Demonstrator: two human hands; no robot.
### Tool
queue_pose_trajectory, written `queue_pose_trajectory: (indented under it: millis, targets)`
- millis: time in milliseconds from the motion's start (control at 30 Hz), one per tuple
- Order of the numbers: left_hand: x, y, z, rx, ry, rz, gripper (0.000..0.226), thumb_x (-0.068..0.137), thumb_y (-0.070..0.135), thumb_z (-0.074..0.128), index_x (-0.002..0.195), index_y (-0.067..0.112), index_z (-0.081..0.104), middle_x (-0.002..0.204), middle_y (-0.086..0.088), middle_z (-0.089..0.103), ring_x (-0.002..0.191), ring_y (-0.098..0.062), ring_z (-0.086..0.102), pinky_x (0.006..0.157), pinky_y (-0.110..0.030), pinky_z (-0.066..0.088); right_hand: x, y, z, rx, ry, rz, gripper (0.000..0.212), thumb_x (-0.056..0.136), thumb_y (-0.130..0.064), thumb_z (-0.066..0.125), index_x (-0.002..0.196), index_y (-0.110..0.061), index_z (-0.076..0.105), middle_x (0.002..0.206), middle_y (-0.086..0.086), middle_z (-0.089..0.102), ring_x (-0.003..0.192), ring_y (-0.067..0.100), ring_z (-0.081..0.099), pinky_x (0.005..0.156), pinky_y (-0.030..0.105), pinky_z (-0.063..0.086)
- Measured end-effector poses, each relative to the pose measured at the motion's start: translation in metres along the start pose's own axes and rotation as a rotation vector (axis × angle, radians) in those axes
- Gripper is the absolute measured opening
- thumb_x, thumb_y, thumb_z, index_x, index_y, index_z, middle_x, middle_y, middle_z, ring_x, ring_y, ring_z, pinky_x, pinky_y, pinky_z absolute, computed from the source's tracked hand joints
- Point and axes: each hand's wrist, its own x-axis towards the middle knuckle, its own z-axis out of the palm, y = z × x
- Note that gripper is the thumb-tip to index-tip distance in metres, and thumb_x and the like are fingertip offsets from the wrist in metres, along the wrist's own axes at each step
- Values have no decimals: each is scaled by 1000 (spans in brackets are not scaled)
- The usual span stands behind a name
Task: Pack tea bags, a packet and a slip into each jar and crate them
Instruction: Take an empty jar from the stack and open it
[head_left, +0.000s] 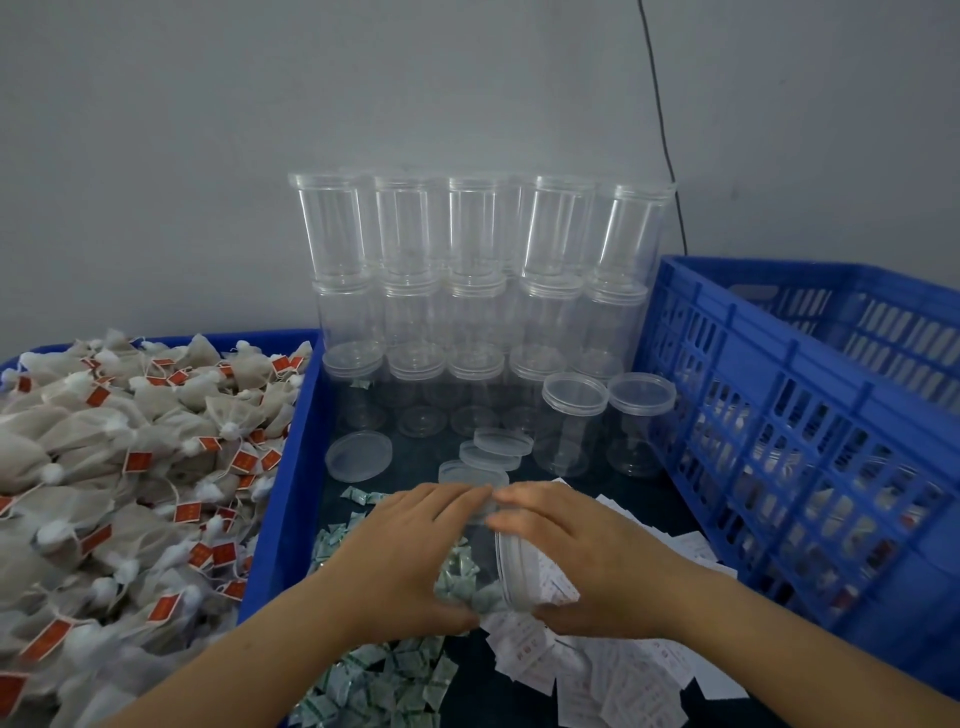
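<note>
Now both hands grip 1 clear jar (480, 558) lying on its side above the packets (384, 680) and slips (613, 670): left hand (410, 556) curled round its base, right hand (576, 556) round its lid end. Tea bags (119, 467) fill the left bin; the blue crate (810, 436) stands right.

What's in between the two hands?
In the head view, a clear jar lies on its side between the left hand and the right hand, its lid end toward the right hand. Both hands hold it.
</note>
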Motion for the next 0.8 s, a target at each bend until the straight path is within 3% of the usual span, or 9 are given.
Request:
queue_pose_trajectory:
  millis: [67,167,200,267,333,400,467,667,800]
  targets:
    - [0,-3,2,-16,-10,-6,103,70,71,59,151,29,11,152,18,20,135,0,19,106,-12,9,-1,0,5,-36,-32,-32,96,70,-30,88,144,-33,28,155,4,36,140,23,40,106,36,46]
    - [0,-3,1,-27,-6,-30,104,69,68,62,150,30,10,152,17,19,135,-1,19,105,-13,10,-4,-2,5,347,-233,274,115,72,-53,83,135,-74,-12,156,-30,-24,146,1,7,106,23,32]
    - [1,-3,1,-21,8,-35,104,69,67,62,150,30,10,151,17,19,135,-1,19,104,-12,9,-3,-5,4,535,-227,411,116,68,-64,81,130,-77,-17,153,-35,-23,147,1,8,107,23,30]
    - [1,-2,-2,-1,43,-33,103,70,65,62,151,30,10,151,16,21,134,-3,21,103,-12,7,4,-8,2,878,-131,684,114,60,-80,72,138,-71,-11,159,-23,4,145,10,27,108,30,39]
    - [2,1,-5,64,71,-7,101,69,62,66,150,25,19,149,12,30,134,-8,29,104,-16,11,11,-6,-2,1222,-128,993,117,52,-83,63,152,-49,12,156,2,35,125,25,57,93,39,57]
    - [0,4,-10,189,127,41,100,59,62,74,142,17,40,137,5,50,123,-13,50,101,-23,30,12,1,-1,1524,-211,1186,112,54,-80,60,148,-25,33,134,21,58,104,38,69,78,45,62]
    - [1,7,-11,256,192,78,99,50,66,77,132,16,53,125,5,61,110,-13,61,92,-24,44,10,3,0,1700,-308,1223,105,60,-81,54,135,-7,45,120,29,66,101,45,69,71,43,61]
    - [2,10,-11,343,154,137,96,49,70,75,129,18,55,123,4,63,109,-14,62,90,-29,50,10,1,11,1721,-370,1160,108,57,-84,56,132,-5,53,115,30,68,94,41,72,68,38,62]
    - [2,11,-14,357,111,145,96,48,71,74,127,18,59,123,3,64,108,-14,63,89,-29,51,12,3,10,1596,-320,1094,96,59,-75,64,127,-8,58,100,23,73,92,38,73,70,37,60]
